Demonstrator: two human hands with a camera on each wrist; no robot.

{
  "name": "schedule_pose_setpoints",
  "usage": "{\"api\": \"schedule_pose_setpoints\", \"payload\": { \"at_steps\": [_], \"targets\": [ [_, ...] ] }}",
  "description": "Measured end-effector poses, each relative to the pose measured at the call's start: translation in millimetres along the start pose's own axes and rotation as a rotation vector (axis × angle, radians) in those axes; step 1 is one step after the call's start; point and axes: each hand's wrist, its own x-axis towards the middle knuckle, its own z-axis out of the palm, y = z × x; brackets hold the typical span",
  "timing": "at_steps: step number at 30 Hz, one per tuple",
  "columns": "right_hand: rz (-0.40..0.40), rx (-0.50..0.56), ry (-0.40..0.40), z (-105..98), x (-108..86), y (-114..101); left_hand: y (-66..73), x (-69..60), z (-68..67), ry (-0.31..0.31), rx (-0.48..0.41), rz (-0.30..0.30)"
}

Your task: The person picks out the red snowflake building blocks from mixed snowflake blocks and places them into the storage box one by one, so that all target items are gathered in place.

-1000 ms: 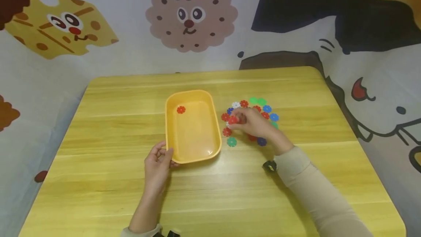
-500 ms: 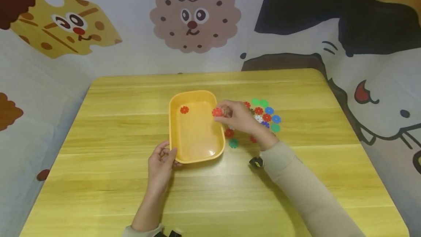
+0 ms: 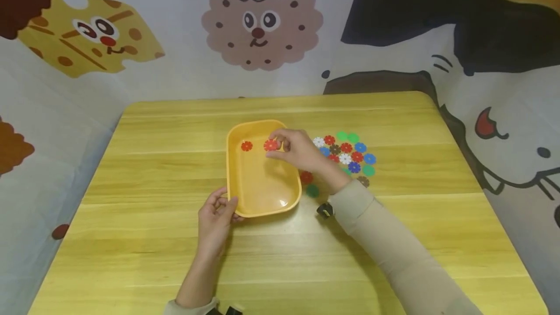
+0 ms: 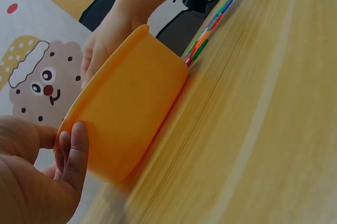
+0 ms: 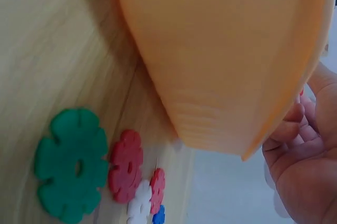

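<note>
A yellow-orange tray [image 3: 264, 179] lies on the table, with one red flower-shaped piece [image 3: 247, 146] inside near its far left corner. At the tray's near left corner, my left hand [image 3: 214, 220] pinches the rim between thumb and fingers; the left wrist view shows that grip [image 4: 47, 166] from the side. My right hand [image 3: 302, 152] is over the tray's right side and pinches another red piece [image 3: 270, 145] above the tray floor. In the right wrist view the tray wall [image 5: 210, 66] hides most of what the right hand [image 5: 308, 150] pinches.
Several flower-shaped pieces in red, white, blue, brown and green [image 3: 369, 170] lie to the right of the tray, partly behind the right forearm. The wooden table [image 3: 144, 179] meets a cartoon-printed cloth [image 3: 175, 77] at its far edge.
My right hand has moved left from the loose pieces to over the tray, carrying the red piece. My left hand keeps its grip on the rim.
</note>
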Motion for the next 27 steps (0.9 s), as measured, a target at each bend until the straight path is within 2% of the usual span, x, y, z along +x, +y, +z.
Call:
{"api": "schedule_pose_setpoints", "payload": {
  "at_steps": [8,15,21,27],
  "targets": [
    [0.076,0.004,-0.059,8.8,13.5,-6.7,-0.3,1.0,0.6,0.006,-0.002,-0.003],
    [0.109,-0.023,-0.109,22.0,27.2,-8.4,0.5,0.3,0.1,-0.003,0.003,-0.003],
    [0.094,-0.113,-0.135,33.6,38.0,-8.9,0.0,0.5,0.0,0.003,0.012,-0.003],
    [0.125,-0.197,-0.234,43.4,45.1,-7.4,-0.6,2.4,0.6,0.001,0.030,0.006]
  ]
}}
